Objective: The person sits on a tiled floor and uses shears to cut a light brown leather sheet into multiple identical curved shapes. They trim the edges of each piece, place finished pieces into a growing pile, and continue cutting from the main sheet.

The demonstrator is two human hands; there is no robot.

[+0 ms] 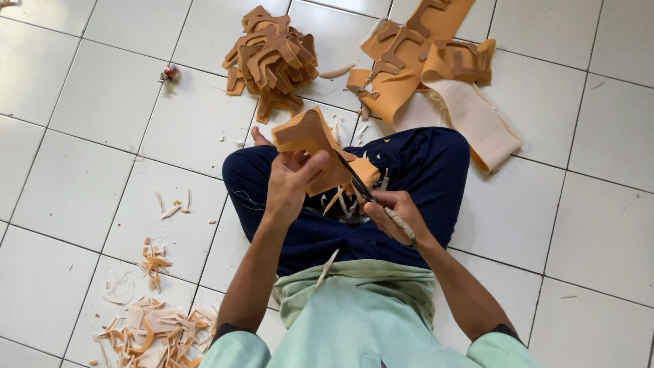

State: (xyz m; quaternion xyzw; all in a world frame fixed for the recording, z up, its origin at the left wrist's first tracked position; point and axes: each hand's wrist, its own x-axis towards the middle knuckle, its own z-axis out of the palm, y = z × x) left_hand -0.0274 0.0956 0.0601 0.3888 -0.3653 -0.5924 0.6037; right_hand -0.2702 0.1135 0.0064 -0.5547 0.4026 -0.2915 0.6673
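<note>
You're cross-legged on the white tiled floor (88, 170); the tan foam cut-out piece (308, 140) is above your lap, steel scissors (361, 184) to its right. Ahead-left sits the stack of tan cut shapes (272, 58), ahead-right the tan foam sheet (415, 61), offcut scraps (153, 330) by your left side.

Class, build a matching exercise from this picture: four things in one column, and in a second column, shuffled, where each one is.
Things:
1. scissors
2. stack of cut tan pieces
3. heap of trimmings
4. small red object

Places:
A. floor, bottom left
B. in the right hand
C. floor, left of the stack
D. floor, beyond the knees

Pairs: 1-B, 2-D, 3-A, 4-C
</note>
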